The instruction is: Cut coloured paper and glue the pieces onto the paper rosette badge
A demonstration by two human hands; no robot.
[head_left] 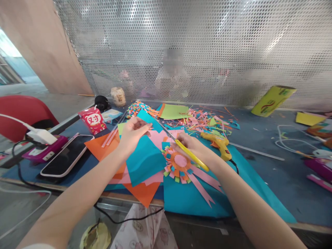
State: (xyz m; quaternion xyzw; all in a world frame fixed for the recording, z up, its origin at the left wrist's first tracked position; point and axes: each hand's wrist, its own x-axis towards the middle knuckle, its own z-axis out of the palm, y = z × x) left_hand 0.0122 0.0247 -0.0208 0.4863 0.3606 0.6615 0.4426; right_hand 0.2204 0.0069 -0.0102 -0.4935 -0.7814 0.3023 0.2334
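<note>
My left hand (135, 133) pinches a piece of blue paper (146, 119) above the table. In my right hand (192, 147) is a pair of scissors (190, 154) with yellow handles. Its blades point up and left, close to the edge of the blue paper. Below my right hand lies a round paper rosette (180, 160) with a pink centre, an orange ring, fringed edges and pink ribbon tails. Another sheet of blue paper (144, 160) rests under my left hand, over pink and orange sheets (144, 192).
A yellow glue gun (219, 143) lies right of my right hand, beside a heap of paper scraps (199, 119). At left are a phone (67, 155), a purple power strip (45, 148) and a red packet (92, 120). A yellow tube (272, 101) stands tilted at back right.
</note>
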